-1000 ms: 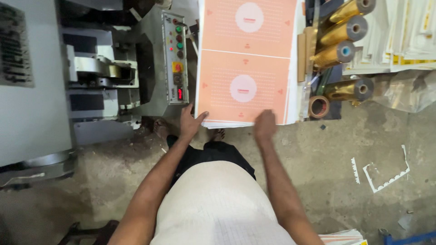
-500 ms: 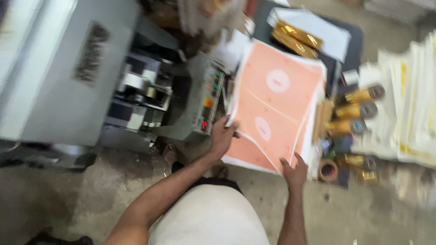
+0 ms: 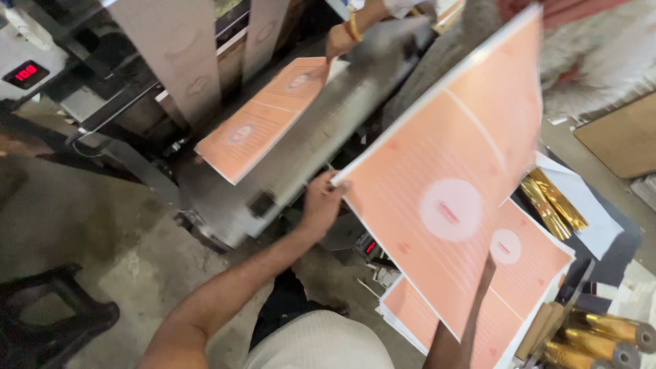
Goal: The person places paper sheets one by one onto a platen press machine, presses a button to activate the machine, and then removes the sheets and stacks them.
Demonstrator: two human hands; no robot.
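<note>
A person lifts an orange printed sheet beside a metal machine.

On the left, a second orange sheet (image 3: 263,126) lies on the grey machine bed (image 3: 321,147), a co-worker's hand (image 3: 339,42) at its far end. The left hand (image 3: 321,201) pinches the lifted sheet (image 3: 458,184) at its corner. The right hand is hidden behind that tilted sheet, its grip unclear, above the stack (image 3: 526,280).

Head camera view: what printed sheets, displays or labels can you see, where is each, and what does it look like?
Large orange printed sheet with white circle: lifted at centre-right, held at its corner by the left hand.
Orange sheet stack: lower right, white-edged.
Orange sheet on grey machine bed: upper centre, under another person's hand.
Small red digit display: top left, black rectangle.
Second red display: centre, tiny.
</note>
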